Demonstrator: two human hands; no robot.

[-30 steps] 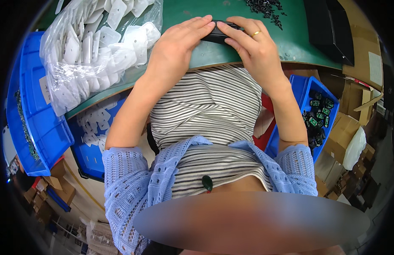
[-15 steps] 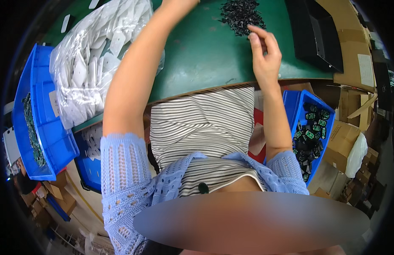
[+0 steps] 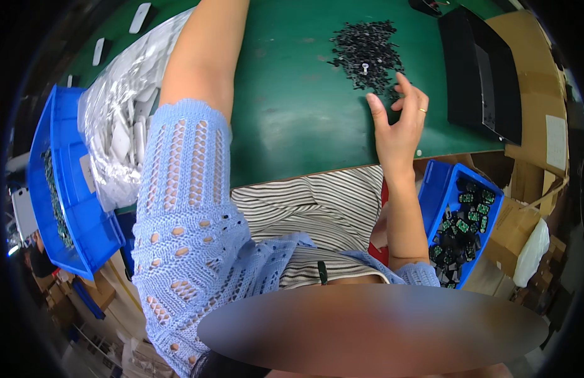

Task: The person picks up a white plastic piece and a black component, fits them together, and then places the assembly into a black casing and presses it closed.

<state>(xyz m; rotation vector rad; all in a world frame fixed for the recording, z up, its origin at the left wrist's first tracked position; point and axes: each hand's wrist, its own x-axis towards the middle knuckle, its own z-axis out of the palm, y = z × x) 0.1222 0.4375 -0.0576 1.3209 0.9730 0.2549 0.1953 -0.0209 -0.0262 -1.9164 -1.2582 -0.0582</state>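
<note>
My right hand [image 3: 402, 129] is over the green table [image 3: 292, 126], at the near edge of a pile of small black parts [image 3: 367, 50]. Its thumb and fingers are apart, and nothing shows between them. On the pile lies one small light piece with a purplish sheen [image 3: 365, 67], too small to name. My left arm [image 3: 207, 50] reaches far forward past the top edge of the head view, so the left hand is out of sight. Beside that arm stands a clear plastic bag [image 3: 106, 120] full of flat white plastic pieces [image 3: 120, 140].
Blue bins holding green circuit boards [image 3: 57, 195] flank me at left, and another blue bin [image 3: 430, 189] with black-cased boards [image 3: 465, 223] is at right. A black tray [image 3: 462, 82] and a cardboard box [image 3: 531, 82] bound the table's right side. White oblong pieces [image 3: 140, 17] lie far left.
My left hand has gone out of view as that arm stretched farther forward. The right hand's thumb and fingers have spread apart. The light piece now shows on the pile. The whole view has shifted.
</note>
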